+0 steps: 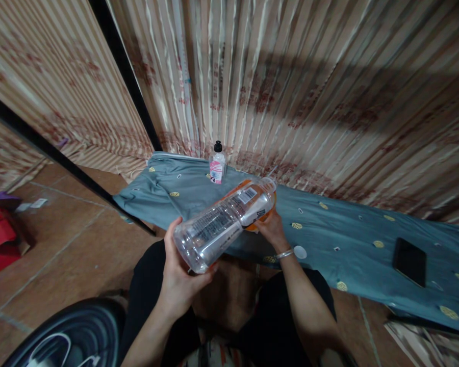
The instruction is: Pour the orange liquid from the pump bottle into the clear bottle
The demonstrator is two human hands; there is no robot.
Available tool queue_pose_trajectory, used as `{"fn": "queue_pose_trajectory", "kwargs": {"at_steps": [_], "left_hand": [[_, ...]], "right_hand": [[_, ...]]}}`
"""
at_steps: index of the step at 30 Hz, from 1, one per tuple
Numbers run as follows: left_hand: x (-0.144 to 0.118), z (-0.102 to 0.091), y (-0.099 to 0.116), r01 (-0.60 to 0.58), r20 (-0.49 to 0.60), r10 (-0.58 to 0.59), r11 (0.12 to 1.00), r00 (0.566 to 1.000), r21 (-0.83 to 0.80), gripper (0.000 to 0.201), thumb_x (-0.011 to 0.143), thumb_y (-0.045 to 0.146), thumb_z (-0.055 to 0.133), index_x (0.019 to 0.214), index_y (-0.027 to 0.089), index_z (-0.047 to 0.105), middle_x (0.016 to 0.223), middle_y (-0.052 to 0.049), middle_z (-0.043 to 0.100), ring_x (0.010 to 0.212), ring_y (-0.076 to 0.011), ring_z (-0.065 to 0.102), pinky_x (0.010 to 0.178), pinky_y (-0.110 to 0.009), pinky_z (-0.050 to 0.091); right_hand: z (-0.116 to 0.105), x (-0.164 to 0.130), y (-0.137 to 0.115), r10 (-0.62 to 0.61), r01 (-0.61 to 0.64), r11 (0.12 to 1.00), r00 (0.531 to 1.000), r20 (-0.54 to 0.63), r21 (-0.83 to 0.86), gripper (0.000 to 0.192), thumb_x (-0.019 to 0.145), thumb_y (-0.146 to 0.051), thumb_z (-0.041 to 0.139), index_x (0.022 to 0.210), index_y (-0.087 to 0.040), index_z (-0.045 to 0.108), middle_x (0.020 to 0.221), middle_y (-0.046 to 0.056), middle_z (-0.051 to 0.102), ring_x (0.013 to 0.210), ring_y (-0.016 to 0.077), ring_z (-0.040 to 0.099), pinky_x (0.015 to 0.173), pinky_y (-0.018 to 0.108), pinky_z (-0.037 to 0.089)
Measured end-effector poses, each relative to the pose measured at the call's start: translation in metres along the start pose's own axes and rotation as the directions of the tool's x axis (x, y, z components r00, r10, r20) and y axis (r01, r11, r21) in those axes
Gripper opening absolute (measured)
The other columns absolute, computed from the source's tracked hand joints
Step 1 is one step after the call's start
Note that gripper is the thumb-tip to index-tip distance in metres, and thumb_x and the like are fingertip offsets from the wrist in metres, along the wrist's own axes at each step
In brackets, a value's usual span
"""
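Head view. Clear plastic bottle held nearly level above the near edge of a low surface draped in blue-grey cloth, its base toward the viewer and its neck pointing far and right. Left hand cups the bottle's base from below, thumb up the left side and fingers curled round the bottom rim, closed on the bottle. Right hand lies under the neck end, by an orange object mostly hidden behind the bottle; whether its fingers close on the bottle or on that object cannot be told. A bracelet circles the right wrist. White cap lies on the cloth just right of that wrist. Small bottle with black cap and pink label stands upright at the far edge. Dark phone lies flat, well to the right. Striped curtain hangs behind.
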State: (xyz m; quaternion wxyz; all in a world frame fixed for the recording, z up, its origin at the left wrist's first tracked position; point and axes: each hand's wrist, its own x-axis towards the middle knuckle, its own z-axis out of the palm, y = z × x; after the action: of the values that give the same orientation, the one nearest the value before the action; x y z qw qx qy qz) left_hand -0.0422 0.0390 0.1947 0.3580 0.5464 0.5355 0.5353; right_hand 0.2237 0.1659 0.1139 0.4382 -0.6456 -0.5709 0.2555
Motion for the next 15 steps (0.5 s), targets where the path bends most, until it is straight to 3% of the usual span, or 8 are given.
{"fn": "queue_pose_trajectory", "kwargs": {"at_steps": [15], "left_hand": [[0.0, -0.0004, -0.0001, 0.046, -0.023, -0.047, 0.998, 0.999, -0.039, 0.108, 0.064, 0.034, 0.096, 0.154, 0.028, 0.035, 0.138, -0.01, 0.06, 0.121, -0.0291, 0.071, 0.102, -0.04, 0.058]], "right_hand": [[-0.0003, -0.0006, -0.0001, -0.007, 0.007, 1.0, 1.0, -0.005, -0.013, 0.084, 0.065, -0.06, 0.082, 0.136, -0.021, 0.06, 0.119, 0.014, 0.082, 0.107, 0.0379, 0.079, 0.095, 0.053, 0.064]]}}
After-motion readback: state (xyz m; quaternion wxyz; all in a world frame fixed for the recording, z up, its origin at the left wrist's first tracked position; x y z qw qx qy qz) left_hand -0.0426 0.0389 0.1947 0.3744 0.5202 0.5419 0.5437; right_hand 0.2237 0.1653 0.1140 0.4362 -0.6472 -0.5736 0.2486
